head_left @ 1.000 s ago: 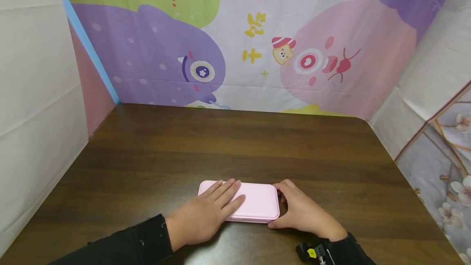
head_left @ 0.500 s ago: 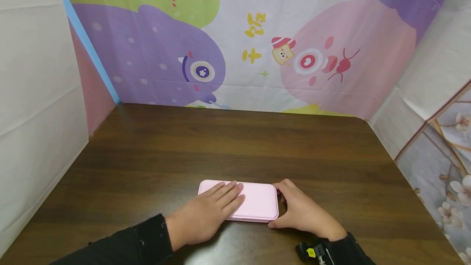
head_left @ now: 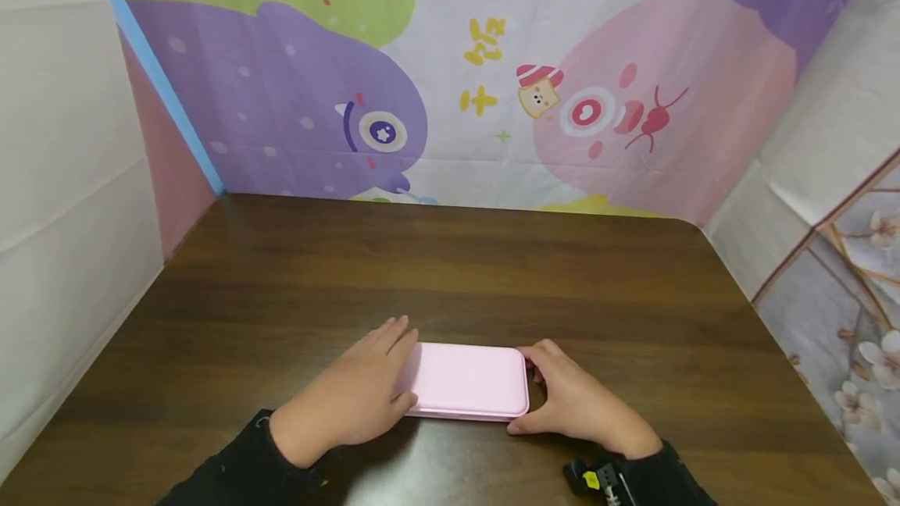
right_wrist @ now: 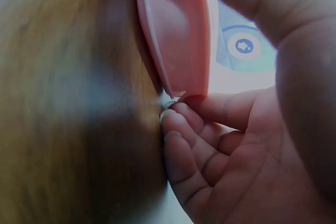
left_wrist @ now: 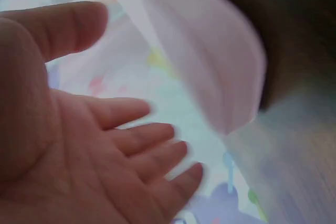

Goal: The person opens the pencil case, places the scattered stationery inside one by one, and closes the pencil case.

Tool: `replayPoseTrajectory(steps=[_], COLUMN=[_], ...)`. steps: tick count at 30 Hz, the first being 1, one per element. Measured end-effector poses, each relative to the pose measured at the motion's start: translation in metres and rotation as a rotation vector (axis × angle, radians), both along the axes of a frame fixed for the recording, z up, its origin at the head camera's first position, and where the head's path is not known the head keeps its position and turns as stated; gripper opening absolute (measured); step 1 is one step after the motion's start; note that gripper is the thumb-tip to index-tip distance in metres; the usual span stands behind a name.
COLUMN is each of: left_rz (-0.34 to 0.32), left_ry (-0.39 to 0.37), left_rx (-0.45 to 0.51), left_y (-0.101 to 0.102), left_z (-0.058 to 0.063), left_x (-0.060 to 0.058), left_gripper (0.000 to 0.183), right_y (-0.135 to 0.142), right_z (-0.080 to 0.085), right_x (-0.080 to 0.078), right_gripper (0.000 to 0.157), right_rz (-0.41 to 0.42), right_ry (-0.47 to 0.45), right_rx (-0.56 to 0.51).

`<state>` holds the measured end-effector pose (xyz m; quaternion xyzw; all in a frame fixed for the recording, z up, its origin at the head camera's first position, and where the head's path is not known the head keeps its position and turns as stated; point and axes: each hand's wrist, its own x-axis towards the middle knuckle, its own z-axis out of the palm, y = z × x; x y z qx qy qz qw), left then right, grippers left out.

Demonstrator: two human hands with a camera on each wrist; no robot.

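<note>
A flat pink case [head_left: 467, 379] with rounded corners lies closed on the brown table. Its right end is held by my right hand [head_left: 576, 404], thumb at the near corner and fingers at the far one. In the right wrist view, fingertips touch the end of the case [right_wrist: 181, 40], with the other fingers curled beside it. My left hand [head_left: 351, 389] hovers over the left end, hiding it in the head view. Seen from the left wrist, that hand [left_wrist: 100, 140] has extended fingers and stands apart from the case [left_wrist: 210, 51].
The wooden table [head_left: 422, 272] reaches back to a cartoon-printed cloth [head_left: 478, 147]. A pale cloth [head_left: 70, 178] walls the left side, and a flower-patterned one [head_left: 865, 381] the right. A small black device with a yellow patch [head_left: 592, 479] sits at the right cuff.
My left hand has come off the top of the case and shifted left. The right hand keeps its grip. The head view has tilted slightly.
</note>
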<state>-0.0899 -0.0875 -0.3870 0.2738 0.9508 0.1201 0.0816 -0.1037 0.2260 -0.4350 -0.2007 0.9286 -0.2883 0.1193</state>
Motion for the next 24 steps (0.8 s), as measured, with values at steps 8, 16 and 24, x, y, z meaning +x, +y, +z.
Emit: replayPoseTrajectory(steps=[8,16,24], left_rz=[0.291,0.372,0.355], left_ry=[-0.255,-0.283,-0.241], left_rx=[0.191,0.229,0.218], left_y=[-0.024,-0.029,-0.022], left_z=[0.007,-0.008,-0.016], left_x=[0.004,0.002,-0.007], left_gripper=[0.072,0.055,0.034], right_y=[-0.006,-0.017,-0.029], right_z=[0.016,0.030,0.026], right_x=[0.008,0.024,0.017], right_gripper=[0.093,0.054,0.034], right_rz=[-0.092,-0.124,-0.199], right_ry=[-0.078,-0.154,-0.077], right_rx=[0.053,-0.028,0.073])
